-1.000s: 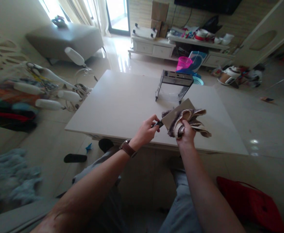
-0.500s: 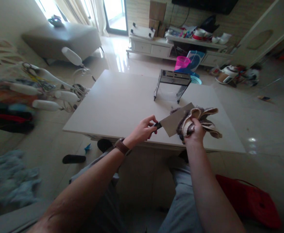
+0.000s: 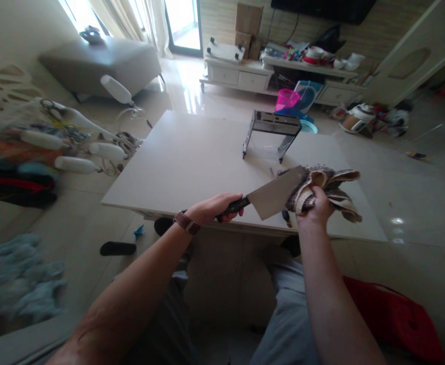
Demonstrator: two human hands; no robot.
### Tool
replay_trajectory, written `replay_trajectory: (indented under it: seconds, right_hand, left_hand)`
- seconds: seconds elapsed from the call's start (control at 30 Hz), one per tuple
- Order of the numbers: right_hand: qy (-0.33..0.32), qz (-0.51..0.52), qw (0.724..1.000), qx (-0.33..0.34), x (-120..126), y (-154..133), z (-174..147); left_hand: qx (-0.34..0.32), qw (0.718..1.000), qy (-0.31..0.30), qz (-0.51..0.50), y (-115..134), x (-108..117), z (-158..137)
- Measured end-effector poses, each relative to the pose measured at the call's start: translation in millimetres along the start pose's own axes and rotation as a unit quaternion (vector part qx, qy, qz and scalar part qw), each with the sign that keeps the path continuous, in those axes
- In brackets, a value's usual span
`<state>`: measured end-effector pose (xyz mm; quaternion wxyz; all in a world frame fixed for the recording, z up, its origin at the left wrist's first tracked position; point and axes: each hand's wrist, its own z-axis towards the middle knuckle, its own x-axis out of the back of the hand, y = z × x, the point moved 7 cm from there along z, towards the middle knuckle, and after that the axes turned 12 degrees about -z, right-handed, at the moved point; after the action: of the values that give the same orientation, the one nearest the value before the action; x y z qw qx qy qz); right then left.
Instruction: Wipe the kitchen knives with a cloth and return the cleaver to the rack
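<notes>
A broad-bladed cleaver (image 3: 273, 193) is held over the near side of the white table (image 3: 180, 157). My left hand (image 3: 222, 207) is closed round its black handle. My right hand (image 3: 320, 205) grips a bunched brown and cream cloth (image 3: 327, 183), which touches the blade's far end and hides the tip. On the table below the cloth lies a small dark object (image 3: 286, 218), partly covered by my right hand and the cloth. Farther back stands a knife rack (image 3: 275, 121) with a dark slotted top and clear sides.
Left of the table is a lamp with white shades (image 3: 106, 151). Pink and teal baskets stand on the floor behind the table, the pink basket (image 3: 286, 99) being taller. A red bag (image 3: 393, 314) lies on the floor at lower right. A white cabinet (image 3: 222, 76) lines the far wall.
My left hand has shifted left and wrapped more fully round the cleaver's handle. The cloth and my right hand have moved slightly right, uncovering the small dark object on the table.
</notes>
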<state>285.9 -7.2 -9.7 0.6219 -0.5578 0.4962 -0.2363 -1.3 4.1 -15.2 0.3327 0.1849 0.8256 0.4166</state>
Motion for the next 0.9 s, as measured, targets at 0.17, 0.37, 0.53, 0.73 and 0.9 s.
replay_trajectory:
  seconds: [0.17,0.37,0.53,0.73,0.9]
  right_hand:
    - [0.059,0.03,0.997,0.026,11,-18,6]
    - [0.023,0.024,0.999,0.025,6,-20,2]
    - [-0.049,-0.003,0.998,-0.036,-8,-3,-9]
    - [-0.1,-0.034,0.994,-0.02,-25,3,-41]
    - [-0.128,-0.066,0.989,-0.032,-34,16,-67]
  left_hand:
    - [-0.044,0.996,0.069,0.031,8,12,-5]
    - [-0.14,0.986,0.078,-0.052,19,7,-2]
    - [-0.184,0.977,0.094,-0.059,22,-1,10]
    - [-0.261,0.928,0.228,0.139,24,-5,8]
    - [-0.259,0.862,0.304,0.313,24,-24,3]
